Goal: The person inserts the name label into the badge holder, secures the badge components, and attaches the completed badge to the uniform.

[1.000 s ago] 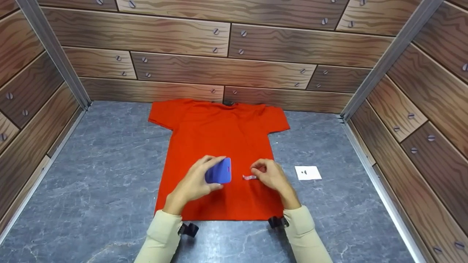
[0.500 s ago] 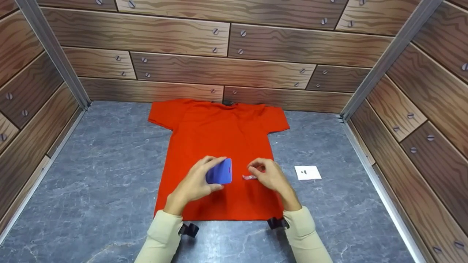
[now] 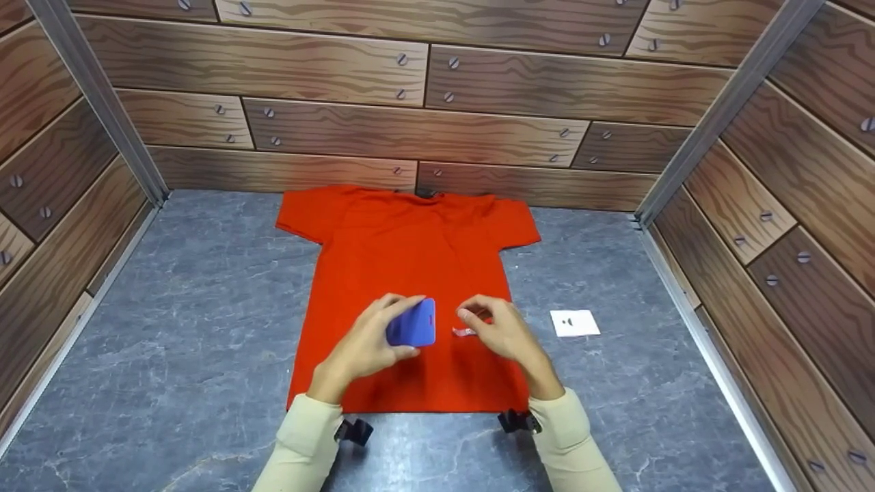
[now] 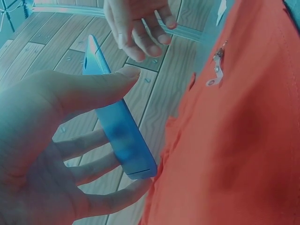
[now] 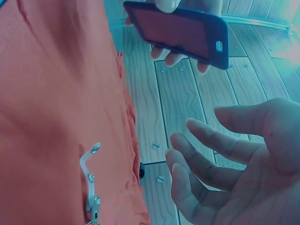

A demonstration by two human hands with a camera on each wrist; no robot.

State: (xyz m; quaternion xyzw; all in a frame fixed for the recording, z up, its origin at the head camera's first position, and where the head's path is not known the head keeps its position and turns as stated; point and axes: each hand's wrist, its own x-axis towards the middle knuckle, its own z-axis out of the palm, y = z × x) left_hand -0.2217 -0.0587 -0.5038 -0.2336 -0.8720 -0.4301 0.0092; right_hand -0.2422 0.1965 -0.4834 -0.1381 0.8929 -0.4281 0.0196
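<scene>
My left hand (image 3: 362, 342) grips a blue card holder (image 3: 412, 322) by its edges, thumb on one side and fingers on the other. The flat holder is held up above an orange-red T-shirt (image 3: 410, 266); the right wrist view shows its framed face and a slot near one end. My right hand (image 3: 502, 328) hovers to its right, fingers loosely bent, apart from it and holding nothing. Below that hand, a badge strap clip (image 5: 90, 176) with a clear strap, snaps and a metal clip lies on the shirt, partly hidden in the head view.
A white card (image 3: 575, 323) with small dark marks lies on the grey marbled table (image 3: 205, 307), right of the shirt. Wood-patterned walls (image 3: 328, 123) with metal corner rails enclose the back and sides. Each wrist wears a small black camera.
My right hand has drifted slightly left, closer to the card holder. The left hand and holder have shifted very slightly right. The shirt, strap clip and white card stay put.
</scene>
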